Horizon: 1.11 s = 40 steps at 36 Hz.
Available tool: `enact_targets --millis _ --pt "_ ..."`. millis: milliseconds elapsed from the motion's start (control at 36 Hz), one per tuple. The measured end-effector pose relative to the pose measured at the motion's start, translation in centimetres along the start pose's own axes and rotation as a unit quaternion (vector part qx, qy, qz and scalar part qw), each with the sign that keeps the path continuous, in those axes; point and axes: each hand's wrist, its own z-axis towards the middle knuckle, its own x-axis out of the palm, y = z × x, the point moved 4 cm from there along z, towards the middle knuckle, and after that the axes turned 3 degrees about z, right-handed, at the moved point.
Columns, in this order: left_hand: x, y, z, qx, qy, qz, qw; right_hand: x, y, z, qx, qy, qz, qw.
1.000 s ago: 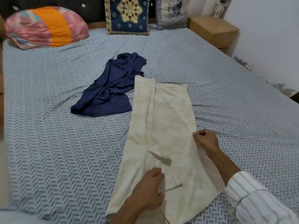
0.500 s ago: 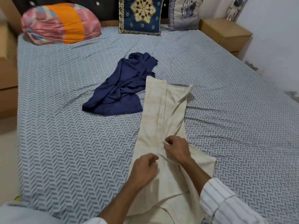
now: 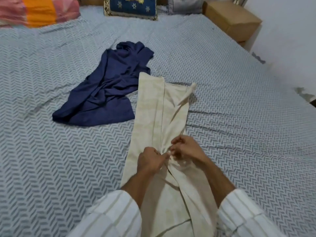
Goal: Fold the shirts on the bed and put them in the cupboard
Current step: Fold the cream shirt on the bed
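Both hands, the left hand [image 3: 150, 159] and the right hand [image 3: 186, 148], pinch the long cream cloth shirt [image 3: 159, 106] in their grip, near the crumpled dark blue shirt [image 3: 106, 89] on the grey zigzag bed [image 3: 239, 117].

a pink and orange pillow [image 3: 34, 11] is seen at the far left of the headboard end. a blue patterned cushion [image 3: 131, 8] is propped just right of it, then a grey cushion [image 3: 184, 6]. a wooden nightstand [image 3: 234, 21] is placed beside the white wall [image 3: 290, 31].

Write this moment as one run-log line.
stage: folding | left hand: grips cream shirt | right hand: pinches it | navy shirt: crumpled, unfolded
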Motion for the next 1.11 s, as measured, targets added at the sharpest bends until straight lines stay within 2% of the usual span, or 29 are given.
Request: enact_targets --millis 139,222,306,444,583,694,778,833,944,1028,1111 --pt "-0.5 0.8 1.4 -0.033 0.045 -0.016 0.998 -3.3 4.5 6.4 -0.078 -0.106 -0.096 0.987" --pt "-0.8 0.7 2.5 -0.038 0.082 -0.02 0.996 -5.4 7.8 10.4 -0.069 -0.171 -0.041 0.982" --pt "-1.3 0.5 2.4 -0.053 0.114 0.0 0.992 -6.4 9.6 13.3 -0.011 -0.181 0.048 0.982" --pt "-1.8 -0.4 3.4 -0.065 0.135 0.022 0.988 -7.6 11.4 19.3 0.009 -0.191 0.061 0.98" --pt "-2.1 -0.5 4.0 -0.081 0.139 0.003 0.987 -8.8 14.8 21.5 -0.014 -0.275 -0.057 0.96" --pt "-2.3 -0.5 4.0 -0.077 0.128 -0.016 0.989 -7.5 17.1 21.8 -0.041 -0.247 -0.131 0.959" --pt "-2.1 -0.4 4.1 -0.071 0.129 -0.014 0.989 -6.6 17.3 22.2 -0.038 -0.22 -0.238 0.945" --pt "-1.9 -0.3 4.2 -0.063 0.134 -0.01 0.989 -6.3 17.2 22.5 -0.039 -0.233 -0.259 0.936" --pt "-1.8 -0.2 4.2 -0.05 0.144 0.004 0.988 -6.5 17.4 22.9 -0.059 -0.271 -0.213 0.937" --pt "-1.7 -0.1 4.2 -0.039 0.139 0.011 0.989 -6.9 17.5 23.1 -0.074 -0.299 -0.101 0.946" --pt "-1.7 -0.1 4.2 -0.037 0.145 0.012 0.989 -6.7 18.4 23.4 -0.127 -0.298 -0.002 0.946"
